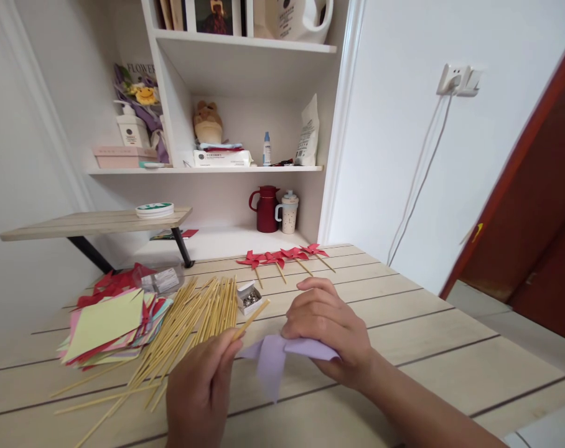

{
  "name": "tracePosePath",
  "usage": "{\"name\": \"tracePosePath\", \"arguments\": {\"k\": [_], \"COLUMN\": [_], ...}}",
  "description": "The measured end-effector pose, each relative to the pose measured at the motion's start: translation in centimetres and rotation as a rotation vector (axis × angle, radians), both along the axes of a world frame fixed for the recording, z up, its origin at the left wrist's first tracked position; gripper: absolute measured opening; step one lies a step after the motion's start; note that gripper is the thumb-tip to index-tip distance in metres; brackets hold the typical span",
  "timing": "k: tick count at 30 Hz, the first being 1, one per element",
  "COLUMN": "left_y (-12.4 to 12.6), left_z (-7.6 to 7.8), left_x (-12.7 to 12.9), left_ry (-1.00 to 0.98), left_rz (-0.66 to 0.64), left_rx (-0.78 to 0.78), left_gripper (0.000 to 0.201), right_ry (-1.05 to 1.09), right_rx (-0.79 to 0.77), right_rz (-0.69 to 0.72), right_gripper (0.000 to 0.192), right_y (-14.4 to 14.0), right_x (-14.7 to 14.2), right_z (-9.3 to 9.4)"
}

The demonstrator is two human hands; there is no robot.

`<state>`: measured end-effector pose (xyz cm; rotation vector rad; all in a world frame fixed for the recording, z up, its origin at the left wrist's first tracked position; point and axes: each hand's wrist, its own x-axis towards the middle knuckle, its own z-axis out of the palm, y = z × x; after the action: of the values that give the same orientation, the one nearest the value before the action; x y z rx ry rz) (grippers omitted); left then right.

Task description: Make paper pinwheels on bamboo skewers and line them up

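Lilac paper (273,361) sits pinched in the right hand's (326,330) grip; the left hand (203,389) grips a bamboo stick (252,318) pointing toward two o'clock above the worktop (450,361).

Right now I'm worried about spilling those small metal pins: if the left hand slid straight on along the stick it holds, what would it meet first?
Probably the small open box of pins: the left hand pinches a stick aimed up-right toward it. Depth is unclear.

Bright, even indoor light, soft shadows, sharp focus, wide-angle bending at edges.
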<state>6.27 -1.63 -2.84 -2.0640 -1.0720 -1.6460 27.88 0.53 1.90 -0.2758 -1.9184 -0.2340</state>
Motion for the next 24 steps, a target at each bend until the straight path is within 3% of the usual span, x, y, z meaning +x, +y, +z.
{"name": "tracePosePath", "arguments": {"k": [4, 8, 16, 24], "left_y": [0.05, -0.24, -0.56, -0.48], "left_z": [0.39, 0.77, -0.04, 0.11], "left_x": [0.40, 0.76, 0.49, 0.30], "left_ry": [-0.031, 0.052, 0.106, 0.182], "left_rz": [-0.102, -0.153, -0.042, 0.002], "left_rx": [-0.128, -0.079, -0.045, 0.063], "left_gripper": [0.016, 0.024, 0.022, 0.016], "right_ry": [0.017, 0.013, 0.051, 0.059], "right_rx": [-0.031, -0.021, -0.033, -0.041], "right_rz": [-0.007, -0.007, -0.060, -0.038], "right_gripper": [0.015, 0.015, 0.011, 0.012], "right_y": [-0.06, -0.03, 0.05, -0.04], "right_x": [-0.07, -0.08, 0.09, -0.02], "right_z": [0.13, 0.00, -0.10, -0.10]}}
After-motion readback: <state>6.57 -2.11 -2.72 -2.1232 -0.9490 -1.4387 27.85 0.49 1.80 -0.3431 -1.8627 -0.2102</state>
